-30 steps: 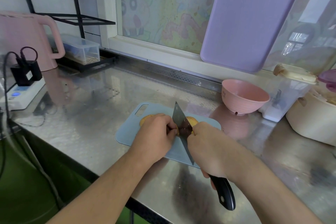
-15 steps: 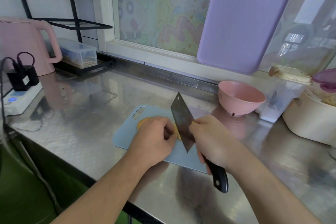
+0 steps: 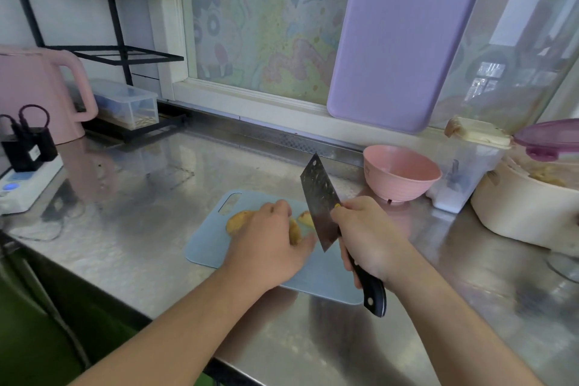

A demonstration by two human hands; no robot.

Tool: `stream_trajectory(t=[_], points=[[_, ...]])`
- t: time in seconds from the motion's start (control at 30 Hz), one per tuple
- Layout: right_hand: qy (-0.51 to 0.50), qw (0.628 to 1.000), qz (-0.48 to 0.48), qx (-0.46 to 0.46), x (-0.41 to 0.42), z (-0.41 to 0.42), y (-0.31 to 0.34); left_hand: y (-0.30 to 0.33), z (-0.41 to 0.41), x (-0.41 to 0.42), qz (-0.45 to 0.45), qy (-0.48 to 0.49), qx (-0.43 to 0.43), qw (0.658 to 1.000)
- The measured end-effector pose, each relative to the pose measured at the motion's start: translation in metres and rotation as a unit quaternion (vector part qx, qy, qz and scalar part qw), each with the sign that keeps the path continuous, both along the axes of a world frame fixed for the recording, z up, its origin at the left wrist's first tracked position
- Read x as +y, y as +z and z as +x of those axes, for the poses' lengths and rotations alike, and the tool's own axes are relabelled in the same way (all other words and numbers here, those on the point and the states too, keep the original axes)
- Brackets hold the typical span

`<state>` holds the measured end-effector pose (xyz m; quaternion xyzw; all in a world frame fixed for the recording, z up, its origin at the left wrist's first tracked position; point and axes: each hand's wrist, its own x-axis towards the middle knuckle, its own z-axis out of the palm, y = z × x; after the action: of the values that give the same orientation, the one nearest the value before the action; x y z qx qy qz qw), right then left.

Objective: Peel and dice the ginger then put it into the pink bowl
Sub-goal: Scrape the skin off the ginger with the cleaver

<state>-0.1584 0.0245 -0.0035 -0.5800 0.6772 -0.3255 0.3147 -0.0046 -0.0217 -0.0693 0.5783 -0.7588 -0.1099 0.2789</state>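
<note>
Ginger (image 3: 238,220) on blue cutting board (image 3: 206,247), mostly under left hand (image 3: 269,244); smaller yellow pieces (image 3: 305,218) just beside blade. Left hand laid over the ginger with fingers curled down on it, pinning it to board. Right hand (image 3: 366,235) wrapped round black handle of cleaver (image 3: 321,200), blade raised and tilted, tip pointing away, edge off the board. Pink bowl (image 3: 401,174) on steel surface (image 3: 150,197) beyond board, to the right, nothing visible inside.

Step, by the look of it: cutting or slicing stage, between strokes. Skin seems partly on, so peeling maybe unfinished; hard to tell. Next move probably calls for bringing blade down close to left fingertips, knuckles tucked, then scraping pieces toward bowl.

Hidden: most of ginger under left hand, left fingertips out of sight, cut faces unclear. Blade partly masks pieces behind it. Purple board (image 3: 404,37) leaning on window, pink kettle (image 3: 34,91) far left, white pot (image 3: 526,197) cut off at right edge.
</note>
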Motion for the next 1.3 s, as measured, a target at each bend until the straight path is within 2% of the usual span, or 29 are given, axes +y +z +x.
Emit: stream_trajectory(t=[0.07,0.13,0.73,1.0,1.3], points=[[0.002,1.000,0.000,-0.003,0.001,-0.001,-0.001,0.005,-0.009,0.001,0.004,-0.003,-0.052,0.999],[0.008,1.000,0.004,-0.007,0.002,-0.001,-0.001,0.007,-0.012,0.003,0.000,-0.005,-0.061,0.998],[0.045,0.989,0.020,0.140,0.004,-0.003,-0.001,-0.021,0.022,0.001,-0.063,-0.075,0.050,0.994],[0.076,0.988,0.047,0.125,0.004,-0.005,0.003,-0.024,0.021,-0.001,-0.069,-0.062,0.047,0.995],[0.057,0.990,0.039,0.119,0.006,-0.003,0.005,-0.022,0.023,0.000,-0.078,-0.062,0.072,0.992]])
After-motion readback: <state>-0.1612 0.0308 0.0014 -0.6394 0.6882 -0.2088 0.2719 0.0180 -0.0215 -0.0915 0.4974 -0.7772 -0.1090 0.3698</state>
